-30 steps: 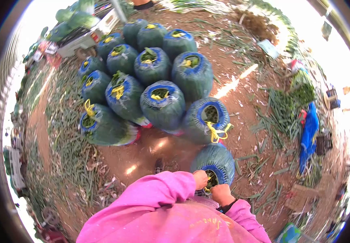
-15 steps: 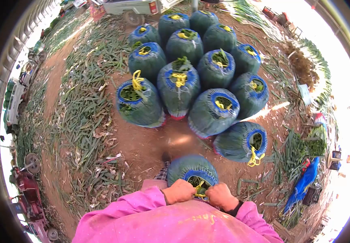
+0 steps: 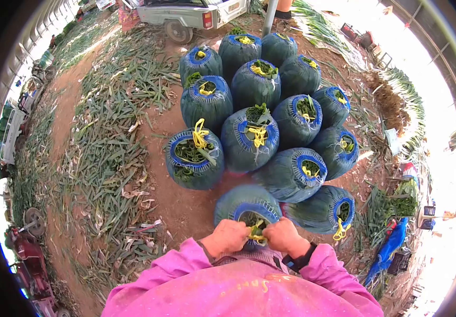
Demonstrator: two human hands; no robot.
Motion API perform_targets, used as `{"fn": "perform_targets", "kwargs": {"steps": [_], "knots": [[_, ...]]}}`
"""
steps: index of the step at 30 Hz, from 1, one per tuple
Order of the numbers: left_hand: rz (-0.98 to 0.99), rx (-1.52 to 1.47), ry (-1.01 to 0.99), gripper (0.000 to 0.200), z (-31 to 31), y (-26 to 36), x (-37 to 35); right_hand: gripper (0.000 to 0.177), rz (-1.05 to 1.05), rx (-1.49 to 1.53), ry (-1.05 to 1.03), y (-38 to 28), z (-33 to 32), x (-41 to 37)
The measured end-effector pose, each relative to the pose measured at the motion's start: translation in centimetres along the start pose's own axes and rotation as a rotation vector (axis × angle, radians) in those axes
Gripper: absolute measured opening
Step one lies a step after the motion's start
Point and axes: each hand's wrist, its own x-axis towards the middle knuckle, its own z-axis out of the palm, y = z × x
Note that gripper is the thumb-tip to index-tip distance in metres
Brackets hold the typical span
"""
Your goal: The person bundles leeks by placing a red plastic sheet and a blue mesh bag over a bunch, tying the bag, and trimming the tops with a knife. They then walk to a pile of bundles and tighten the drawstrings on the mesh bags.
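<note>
A stuffed green mesh sack [image 3: 244, 199] with a blue rim stands close in front of me, green leaves showing in its mouth. My left hand [image 3: 228, 236] is closed at the near left side of that mouth. On the right side, my right hand [image 3: 287, 238] is closed too, its knuckles facing up. A yellow cord [image 3: 256, 231] runs between the two hands; whether the fingers grip the cord, the rim or both is hidden. Just beyond stand several similar full sacks [image 3: 249, 138], tied with yellow cord. One sack [image 3: 320, 208] leans over at the right, close to mine.
Cut green leaves [image 3: 112, 127] litter the dirt ground on the left. A white vehicle [image 3: 180, 16] and a metal pole [image 3: 270, 18] stand behind the sacks. To the right lie a blue sheet [image 3: 389, 251] and a dark crate [image 3: 400, 261]. A red vehicle [image 3: 27, 253] is at far left.
The sack between my hands has moved forward, closer to the group of sacks. Both hands keep their hold at its mouth. The view has shifted, so the group appears lower and further right.
</note>
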Motion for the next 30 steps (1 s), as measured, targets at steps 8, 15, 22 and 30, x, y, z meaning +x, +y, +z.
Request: {"fn": "perform_targets", "kwargs": {"steps": [8, 15, 22, 30], "knots": [[-0.136, 0.177, 0.21, 0.014, 7.1, -11.3, 9.7, 0.011, 0.372, 0.143, 0.293, 5.5, 10.9, 11.6], [-0.106, 0.229, 0.118, 0.018, 6.9, -10.5, 9.9, 0.014, 0.342, 0.251, 0.266, 6.1, 10.9, 9.7], [-0.103, 0.455, 0.09, 0.02, 7.6, -9.3, 9.9, 0.026, 0.228, 0.5, 0.596, 7.0, 13.9, 1.2], [-0.134, 0.478, 0.226, 0.036, 8.8, -4.7, 8.0, 0.02, 0.905, 0.451, 0.277, 9.7, 41.9, -28.2]]}}
